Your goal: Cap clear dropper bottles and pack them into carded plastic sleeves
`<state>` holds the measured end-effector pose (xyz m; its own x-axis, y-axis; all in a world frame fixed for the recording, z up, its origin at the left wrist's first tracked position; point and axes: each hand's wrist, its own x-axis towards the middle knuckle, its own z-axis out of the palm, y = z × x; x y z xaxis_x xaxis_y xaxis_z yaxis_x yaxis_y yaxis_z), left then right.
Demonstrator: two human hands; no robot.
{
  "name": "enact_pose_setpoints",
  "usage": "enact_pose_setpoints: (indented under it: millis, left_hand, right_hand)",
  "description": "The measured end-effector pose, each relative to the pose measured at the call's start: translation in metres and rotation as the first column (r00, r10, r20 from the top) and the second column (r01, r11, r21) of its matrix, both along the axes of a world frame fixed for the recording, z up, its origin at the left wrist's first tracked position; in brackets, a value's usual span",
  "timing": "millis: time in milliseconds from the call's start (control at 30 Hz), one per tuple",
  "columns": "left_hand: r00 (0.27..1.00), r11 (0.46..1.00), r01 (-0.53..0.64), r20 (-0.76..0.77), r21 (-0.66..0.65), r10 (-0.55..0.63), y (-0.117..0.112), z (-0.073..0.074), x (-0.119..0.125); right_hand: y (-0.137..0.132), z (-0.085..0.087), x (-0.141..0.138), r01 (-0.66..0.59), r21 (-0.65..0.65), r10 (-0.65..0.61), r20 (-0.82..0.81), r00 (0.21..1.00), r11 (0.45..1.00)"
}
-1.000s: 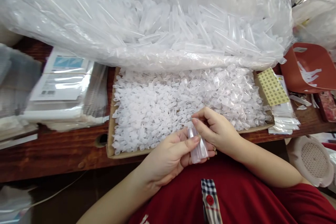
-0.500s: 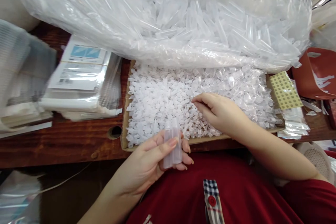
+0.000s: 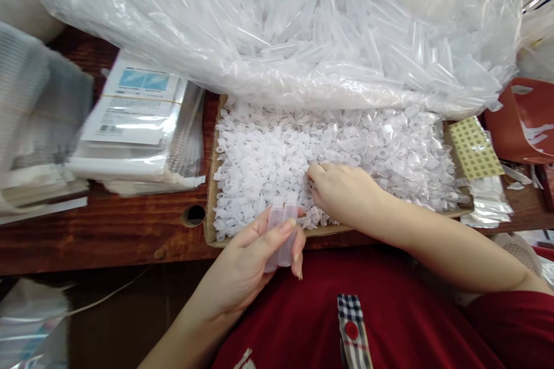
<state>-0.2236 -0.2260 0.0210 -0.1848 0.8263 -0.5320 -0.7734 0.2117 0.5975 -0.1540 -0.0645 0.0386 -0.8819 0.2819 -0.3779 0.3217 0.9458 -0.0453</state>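
Observation:
My left hand [image 3: 251, 262] is closed around two small clear plastic tubes [image 3: 282, 233], held upright near the front edge of a cardboard tray [image 3: 210, 207]. The tray is heaped with several small white plastic caps [image 3: 268, 161]. My right hand [image 3: 341, 193] rests knuckles-up on the caps near the tray's front, fingers curled down into the pile; what they pinch is hidden. Behind the tray lies a big clear bag of plastic tubes [image 3: 303, 34].
Stacks of flat packaged sheets [image 3: 138, 121] lie left of the tray on the brown wooden table [image 3: 108, 236], which has a round hole [image 3: 193, 214]. A dotted yellow sheet [image 3: 474, 150] and a red bin [image 3: 523, 124] sit at the right. My red shirt fills the bottom.
My right hand left the tubes and went forward and left into the caps, curling its fingers down. My left hand with the tubes shifted left and rose slightly. The view panned left.

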Motion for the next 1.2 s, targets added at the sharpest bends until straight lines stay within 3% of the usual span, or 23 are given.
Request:
enact_pose_setpoints:
  millis: [233, 333, 400, 467, 533, 567, 600, 633, 800, 967, 1133, 1200]
  left_hand:
    - [0.999, 0.999, 0.034, -0.037, -0.021, -0.035, 0.006, 0.005, 0.004]
    - [0.999, 0.998, 0.030, -0.036, -0.059, -0.032, 0.007, 0.005, 0.005]
    - [0.997, 0.996, 0.060, -0.046, -0.072, -0.064, 0.008, 0.004, 0.007]
    - [0.991, 0.992, 0.110, -0.070, -0.057, -0.114, 0.010, 0.003, 0.009]
    - [0.983, 0.987, 0.157, -0.094, -0.026, -0.159, 0.014, 0.002, 0.011]
    - [0.979, 0.984, 0.176, -0.106, -0.012, -0.176, 0.016, 0.002, 0.012]
    - [0.975, 0.982, 0.187, -0.119, -0.001, -0.186, 0.018, 0.002, 0.012]
    - [0.973, 0.981, 0.192, -0.132, 0.009, -0.189, 0.020, 0.002, 0.013]
    - [0.951, 0.972, 0.231, -0.223, 0.039, -0.217, 0.025, 0.000, 0.014]
    - [0.935, 0.974, 0.224, -0.286, 0.016, -0.210, 0.029, 0.001, 0.016]
    - [0.939, 0.988, 0.152, -0.313, 0.000, -0.145, 0.029, 0.000, 0.021]
    - [0.938, 0.992, 0.130, -0.323, -0.002, -0.123, 0.028, -0.003, 0.023]
  right_hand:
    - [-0.001, 0.005, -0.002, -0.045, -0.030, 0.045, -0.008, 0.999, 0.999]
    - [0.007, 0.014, 0.008, 0.030, -0.178, -0.056, -0.139, 0.989, 0.984]
    - [0.012, 0.019, 0.017, 0.112, -0.438, -0.241, -0.252, 0.937, 0.892]
    - [0.015, 0.022, 0.027, 0.124, -0.738, -0.449, -0.260, 0.855, 0.663]
    - [0.016, 0.021, 0.035, 0.096, -0.913, -0.584, -0.171, 0.794, 0.397]
    - [0.016, 0.020, 0.038, 0.090, -0.948, -0.619, -0.126, 0.775, 0.306]
    - [0.016, 0.019, 0.041, 0.094, -0.964, -0.642, -0.092, 0.761, 0.250]
    - [0.016, 0.018, 0.043, 0.106, -0.970, -0.659, -0.067, 0.749, 0.219]
    - [0.018, 0.014, 0.051, 0.136, -0.977, -0.737, -0.033, 0.675, 0.168]
    - [0.017, 0.010, 0.053, 0.085, -0.996, -0.755, 0.044, 0.654, 0.016]
    - [0.010, 0.003, 0.055, 0.026, -0.999, -0.759, -0.004, 0.651, 0.028]
    - [0.007, 0.000, 0.055, -0.001, -0.999, -0.733, 0.029, 0.679, -0.040]
